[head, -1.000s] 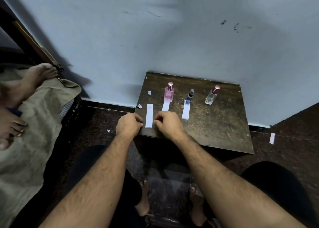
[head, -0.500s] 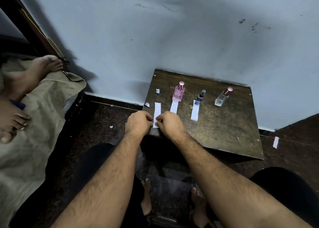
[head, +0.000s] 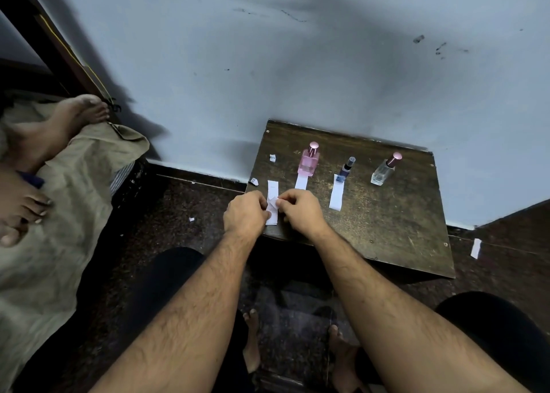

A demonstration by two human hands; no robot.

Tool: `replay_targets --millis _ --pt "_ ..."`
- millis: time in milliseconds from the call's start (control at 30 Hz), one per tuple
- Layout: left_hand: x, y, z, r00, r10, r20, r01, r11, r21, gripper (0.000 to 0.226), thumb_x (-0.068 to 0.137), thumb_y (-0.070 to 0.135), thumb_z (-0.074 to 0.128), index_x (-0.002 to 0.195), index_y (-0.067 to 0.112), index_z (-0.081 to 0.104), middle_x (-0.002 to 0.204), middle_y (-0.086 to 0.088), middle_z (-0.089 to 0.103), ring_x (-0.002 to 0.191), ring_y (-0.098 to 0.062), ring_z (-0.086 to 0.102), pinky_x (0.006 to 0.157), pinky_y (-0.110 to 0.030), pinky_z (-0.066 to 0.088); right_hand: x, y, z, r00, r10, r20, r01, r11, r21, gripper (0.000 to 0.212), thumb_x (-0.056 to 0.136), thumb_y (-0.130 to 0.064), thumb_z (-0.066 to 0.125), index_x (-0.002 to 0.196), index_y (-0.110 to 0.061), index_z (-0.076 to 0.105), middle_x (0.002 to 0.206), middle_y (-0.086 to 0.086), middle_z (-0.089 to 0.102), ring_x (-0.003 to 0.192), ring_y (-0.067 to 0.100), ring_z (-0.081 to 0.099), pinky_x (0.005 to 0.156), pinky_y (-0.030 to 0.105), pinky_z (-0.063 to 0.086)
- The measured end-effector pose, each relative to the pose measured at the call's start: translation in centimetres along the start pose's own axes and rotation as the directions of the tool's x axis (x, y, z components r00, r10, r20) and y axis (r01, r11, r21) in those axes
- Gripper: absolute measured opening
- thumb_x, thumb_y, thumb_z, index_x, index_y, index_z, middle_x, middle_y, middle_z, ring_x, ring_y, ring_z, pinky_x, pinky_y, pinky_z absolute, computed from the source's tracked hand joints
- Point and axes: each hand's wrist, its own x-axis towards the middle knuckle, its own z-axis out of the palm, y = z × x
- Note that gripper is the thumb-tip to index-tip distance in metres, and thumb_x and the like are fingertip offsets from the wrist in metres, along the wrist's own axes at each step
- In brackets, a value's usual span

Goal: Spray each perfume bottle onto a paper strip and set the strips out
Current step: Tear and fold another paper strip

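Observation:
Three perfume bottles stand in a row on the dark wooden table (head: 387, 232): a pink bottle (head: 309, 161), a small blue bottle (head: 345, 171) and a clear bottle (head: 385, 171) with a pink cap. A white strip (head: 301, 182) lies in front of the pink bottle and another strip (head: 337, 195) in front of the blue one. At the table's near left corner my left hand (head: 245, 214) and my right hand (head: 299, 211) pinch a third paper strip (head: 272, 202) between their fingertips; its near part is lifted and bent.
Two small paper scraps (head: 272, 157) lie near the table's left edge. A loose strip (head: 475, 248) lies on the floor at the right. Another person's bare feet (head: 53, 125) rest on a beige cloth at the left. A wall stands right behind the table.
Both hands have closed in on the left strip and lifted and bent its near part; before, it lay flat between them. The camera has shifted a little.

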Motion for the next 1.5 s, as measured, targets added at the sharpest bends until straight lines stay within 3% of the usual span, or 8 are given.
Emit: replay_targets --millis 100,433,667,833,1100,1200,1333,1500 --pt "0.0 0.2 0.0 1.0 0.021 0.004 -0.021 1.0 -0.003 0.02 0.084 0.015 0.06 0.097 0.029 0.065 0.104 -0.004 0.069 0.1 -0.028 0.062 0.077 -0.033 0.047 -0.1 -0.5 -0.6 0.994 0.102 0.025 -0.105 0.967 0.234 0.014 0.09 -0.009 0.059 0.079 -0.018 0.062 0.07 0.006 0.069 0.048 0.016 0.06 0.039 0.022 0.043" --pt "0.2 0.7 -0.3 0.978 0.144 0.151 -0.164 0.978 0.127 0.042 0.093 0.031 0.049 0.131 0.049 0.052 0.118 -0.007 0.065 0.111 -0.031 0.059 0.086 -0.037 0.048 0.0 -1.2 -1.7 0.979 0.19 0.07 -0.202 0.881 0.428 0.018 0.084 0.005 0.052 0.09 0.002 0.068 0.067 0.01 0.062 0.051 0.015 0.055 0.041 0.023 0.044" --pt "0.8 1.2 0.1 0.974 0.157 0.162 -0.197 0.944 0.264 0.036 0.093 0.029 0.051 0.129 0.035 0.055 0.12 -0.01 0.063 0.114 -0.032 0.058 0.09 -0.038 0.047 0.5 -0.3 -1.3 0.999 0.035 -0.003 -0.034 0.985 0.166 0.017 0.068 -0.014 0.082 0.081 -0.016 0.072 0.07 0.002 0.067 0.065 0.023 0.066 0.065 0.038 0.058" --pt "1.2 1.0 0.9 0.971 0.176 0.16 -0.222 0.914 0.341 0.036 0.099 0.029 0.04 0.134 0.028 0.052 0.122 -0.01 0.062 0.115 -0.033 0.057 0.09 -0.04 0.047 0.6 -0.9 -1.8 0.982 -0.072 -0.173 0.05 0.99 -0.133 0.014 0.086 -0.027 0.064 0.079 -0.017 0.072 0.071 -0.002 0.066 0.074 0.02 0.061 0.064 0.026 0.039" --pt "0.5 1.7 2.1 0.965 0.195 0.175 -0.259 0.805 0.533 0.052 0.101 0.018 0.033 0.152 0.013 0.026 0.131 -0.015 0.053 0.118 -0.032 0.055 0.092 -0.04 0.047 1.2 -1.1 -2.3 0.985 -0.136 -0.103 0.091 0.928 -0.361 0.012 0.086 -0.023 0.061 0.084 -0.018 0.071 0.084 0.006 0.072 0.083 0.025 0.063 0.069 0.03 0.048" --pt "0.4 1.8 2.3 0.967 0.189 0.172 -0.252 0.806 0.535 0.052 0.101 0.016 0.032 0.152 0.011 0.025 0.13 -0.016 0.053 0.117 -0.033 0.056 0.091 -0.042 0.048 1.3 -1.3 -2.5 0.984 -0.144 -0.102 0.1 0.932 -0.348 0.015 0.087 -0.027 0.062 0.082 -0.016 0.072 0.081 0.005 0.071 0.08 0.024 0.063 0.068 0.03 0.047" --pt "0.4 2.0 2.5 0.97 0.171 0.171 -0.237 0.811 0.534 0.054 0.101 0.014 0.032 0.153 0.01 0.021 0.132 -0.017 0.051 0.116 -0.033 0.056 0.091 -0.041 0.049 1.6 -2.1 -4.1 0.933 -0.148 -0.328 0.104 0.984 -0.146 0.02 0.09 -0.028 0.061 0.076 -0.015 0.069 0.069 0.001 0.067 0.067 0.019 0.063 0.064 0.028 0.047" --pt "0.3 2.1 2.6 0.97 0.158 0.186 -0.233 0.826 0.513 0.053 0.102 0.018 0.031 0.154 0.011 0.021 0.134 -0.018 0.049 0.119 -0.033 0.054 0.094 -0.039 0.045 0.8 -3.2 -4.1 0.944 -0.223 -0.244 0.171 0.961 -0.218 0.013 0.087 -0.027 0.063 0.08 -0.02 0.071 0.07 -0.006 0.063 0.068 0.014 0.057 0.062 0.026 0.04"
